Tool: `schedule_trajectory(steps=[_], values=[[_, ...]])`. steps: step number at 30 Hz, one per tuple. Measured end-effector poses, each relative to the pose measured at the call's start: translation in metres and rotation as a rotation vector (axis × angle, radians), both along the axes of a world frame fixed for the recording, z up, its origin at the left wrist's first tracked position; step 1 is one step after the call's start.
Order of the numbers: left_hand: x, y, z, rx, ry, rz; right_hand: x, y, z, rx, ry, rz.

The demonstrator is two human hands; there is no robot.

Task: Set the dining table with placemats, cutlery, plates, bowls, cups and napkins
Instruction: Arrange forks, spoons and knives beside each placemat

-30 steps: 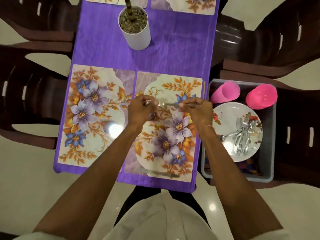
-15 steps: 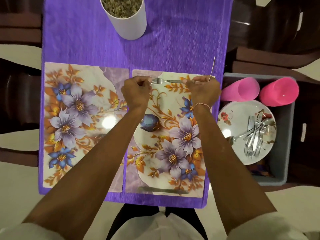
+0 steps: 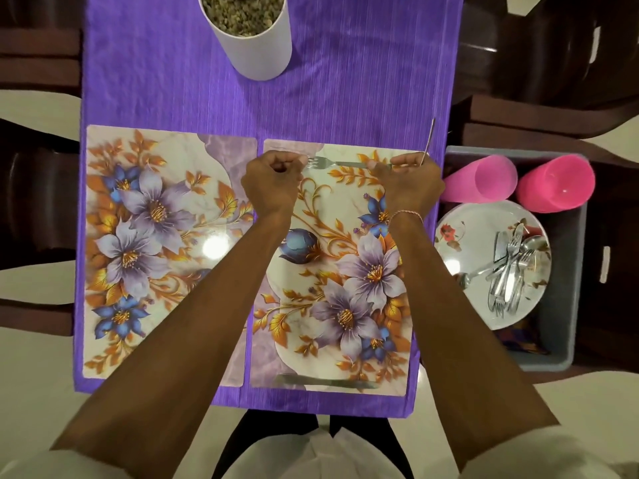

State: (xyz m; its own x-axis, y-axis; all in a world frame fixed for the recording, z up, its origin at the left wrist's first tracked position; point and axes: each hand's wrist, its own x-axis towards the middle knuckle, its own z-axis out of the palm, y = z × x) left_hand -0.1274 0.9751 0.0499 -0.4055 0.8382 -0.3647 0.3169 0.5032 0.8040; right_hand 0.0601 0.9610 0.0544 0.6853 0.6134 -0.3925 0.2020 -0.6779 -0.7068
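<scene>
Steel fork [image 3: 332, 163] is being gripped by the right hand [image 3: 408, 184], with a thin utensil [image 3: 428, 143], over the right placemat [image 3: 345, 271] far edge | left hand [image 3: 271, 183] is being clenched at its tines, grasp not tellable | risk: in the crowded grip the thin utensil is being exposed to slipping off the table [image 3: 345, 81]

Bright overhead glare, fisheye-warped edges

purple tablecloth [image 3: 345, 81], floral placemats [image 3: 145, 236] in lilac, blue and orange, pink cups [image 3: 556, 183], grey bin [image 3: 574, 288].
</scene>
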Motion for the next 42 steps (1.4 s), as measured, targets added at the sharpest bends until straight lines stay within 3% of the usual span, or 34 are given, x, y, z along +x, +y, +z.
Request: schedule_trajectory(steps=[8, 11, 13, 17, 20, 25, 29, 35, 42], values=[[-0.001, -0.007, 0.008, 0.003, -0.08, 0.118, 0.009, -0.009, 0.018, 0.052, 0.11, -0.012], [0.003, -0.032, 0.025, 0.039, -0.03, 0.12, 0.008, -0.024, 0.037, 0.08, 0.271, -0.113], [0.009, -0.057, 0.033, 0.014, -0.105, 0.002, 0.003, -0.037, 0.045, 0.116, 0.406, -0.13], [0.028, -0.101, 0.042, -0.281, -0.391, -0.397, -0.021, -0.057, 0.054, 0.212, 0.634, -0.117], [0.037, -0.115, 0.045, -0.171, -0.434, -0.325, -0.032, -0.063, 0.055, 0.245, 0.767, -0.26], [0.017, -0.085, 0.047, -0.038, -0.241, -0.006, -0.022, -0.067, 0.05, 0.207, 0.707, -0.184], [0.012, -0.051, 0.038, -0.018, -0.308, 0.14, -0.017, -0.057, 0.041, 0.164, 0.622, -0.174], [0.016, -0.03, 0.011, -0.078, -0.308, 0.187, -0.015, -0.039, 0.016, 0.048, 0.283, -0.115], [0.004, -0.032, -0.001, -0.057, -0.164, 0.196, -0.012, -0.035, 0.013, 0.027, 0.122, -0.061]])
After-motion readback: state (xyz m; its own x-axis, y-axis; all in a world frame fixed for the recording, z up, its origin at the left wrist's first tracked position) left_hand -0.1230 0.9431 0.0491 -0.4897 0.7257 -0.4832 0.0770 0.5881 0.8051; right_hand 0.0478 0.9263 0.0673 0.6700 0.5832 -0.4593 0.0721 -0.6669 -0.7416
